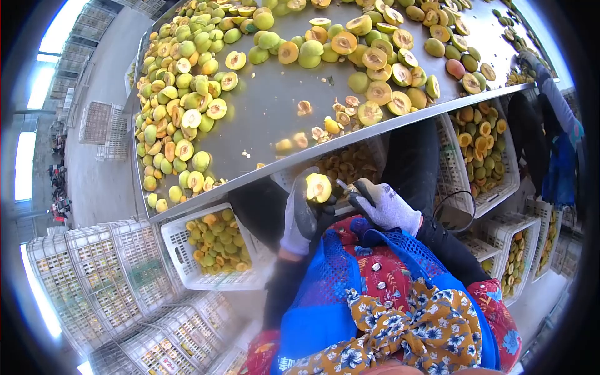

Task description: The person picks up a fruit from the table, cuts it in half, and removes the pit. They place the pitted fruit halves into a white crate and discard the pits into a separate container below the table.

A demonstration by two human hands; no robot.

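Observation:
My left hand (301, 215), in a grey-and-white glove, is closed around a fruit half (319, 187), a yellow-green stone fruit with its pale cut face turned up. Just right of it, my right hand (389, 206), gloved alike, grips a slim metal tool (342, 184) whose tip points at the fruit; its handle is hidden in the fingers. Both hands are in front of my body, below the near edge of the metal table (256, 134). Behind them, under that edge, a crate of cut pieces (350, 162) partly shows.
Halved fruit (187, 119) is heaped on the table's left, with more halves (381, 69) nearer the middle. A white crate of fruit (215, 244) stands to my left, another (481, 150) to my right. Stacked crates (106, 281) fill the lower left. A co-worker's sleeve (559, 103) reaches in at far right.

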